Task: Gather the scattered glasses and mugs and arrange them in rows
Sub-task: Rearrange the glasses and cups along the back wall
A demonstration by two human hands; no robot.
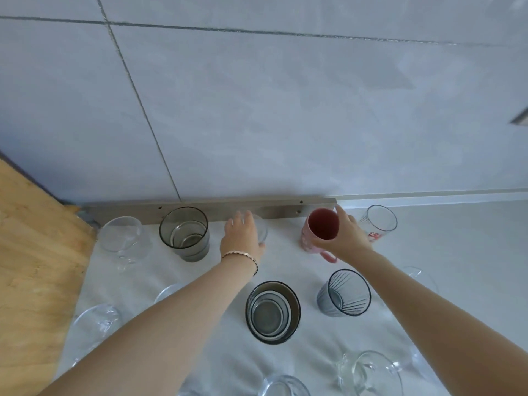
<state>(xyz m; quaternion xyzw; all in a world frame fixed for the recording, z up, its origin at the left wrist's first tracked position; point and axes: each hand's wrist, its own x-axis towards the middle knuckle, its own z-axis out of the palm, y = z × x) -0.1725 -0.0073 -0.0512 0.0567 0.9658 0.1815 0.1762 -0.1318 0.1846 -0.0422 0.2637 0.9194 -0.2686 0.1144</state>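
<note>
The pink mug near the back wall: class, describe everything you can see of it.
The pink mug stands upright on the white cloth, near the metal strip at the wall's foot. Its outside is pale pink with faint white markings, its inside darker red, apparently empty. It looks ceramic. The handle points toward the camera. The right hand grips its rim and side.

Both forearms are bare, with no sleeves showing anywhere along them. The left hand (243,238) has a thin chain bracelet (243,257) around its wrist, pinkish gold with a darker stretch on one side. The right hand (347,234) wears no rings or bands.
</note>
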